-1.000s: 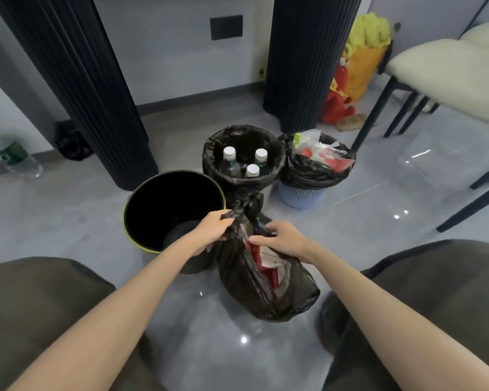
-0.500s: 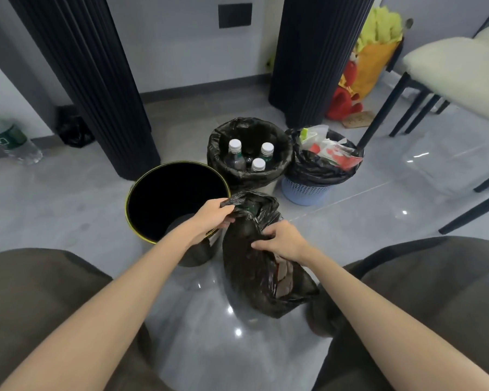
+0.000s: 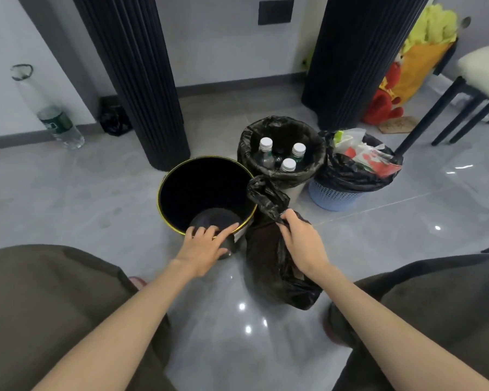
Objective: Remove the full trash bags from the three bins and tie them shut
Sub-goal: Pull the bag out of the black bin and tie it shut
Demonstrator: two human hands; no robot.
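A full black trash bag (image 3: 277, 266) stands on the floor between my knees, its gathered neck twisted upward. My right hand (image 3: 301, 241) grips that neck just below the twist. My left hand (image 3: 205, 244) hovers with fingers spread at the near rim of the black bin with a yellow rim (image 3: 167, 204), which has no liner. Behind it stands a bin with a black bag (image 3: 247, 149) holding three capped bottles. To its right a blue mesh bin (image 3: 331, 197) carries a black bag (image 3: 347, 176) stuffed with wrappers.
Two dark ribbed columns (image 3: 141, 80) rise behind the bins. A clear plastic bottle (image 3: 61, 127) and a small black bag (image 3: 115, 122) lie by the wall at left. A chair with dark legs (image 3: 435, 108) and a red-yellow plush toy (image 3: 398, 80) are at right.
My left hand has let go of the bag and moved to the liner-less bin's rim. My right hand has closed round the bag's neck, now twisted shut and standing up.
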